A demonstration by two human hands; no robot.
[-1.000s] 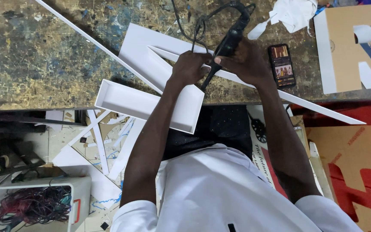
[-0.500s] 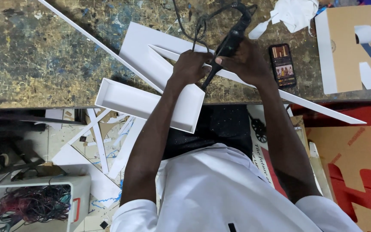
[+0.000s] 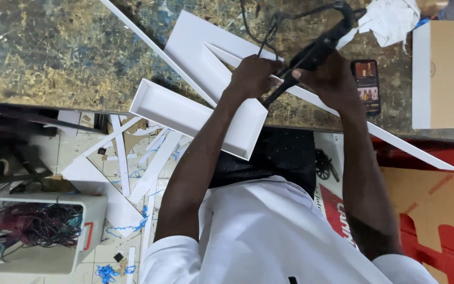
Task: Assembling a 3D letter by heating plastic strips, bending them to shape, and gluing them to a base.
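Note:
My right hand (image 3: 334, 79) grips a black corded tool (image 3: 313, 52), whose thin tip points down-left to the white strip by my left hand. My left hand (image 3: 256, 76) is closed over the edge of a white cut-out board (image 3: 200, 50) where a long white strip (image 3: 395, 142) crosses it. A white open channel piece (image 3: 195, 118) lies just below my left wrist and overhangs the table's front edge. The tool's black cord (image 3: 261, 26) loops away across the mottled worktable (image 3: 53, 58).
A phone with a lit screen (image 3: 366, 84) lies right of my right hand. Crumpled white paper (image 3: 390, 21) and a brown and white cardboard sheet (image 3: 447, 73) sit at the far right. White offcuts (image 3: 122, 168) litter the floor; a bin of tangled wires (image 3: 38, 231) stands lower left.

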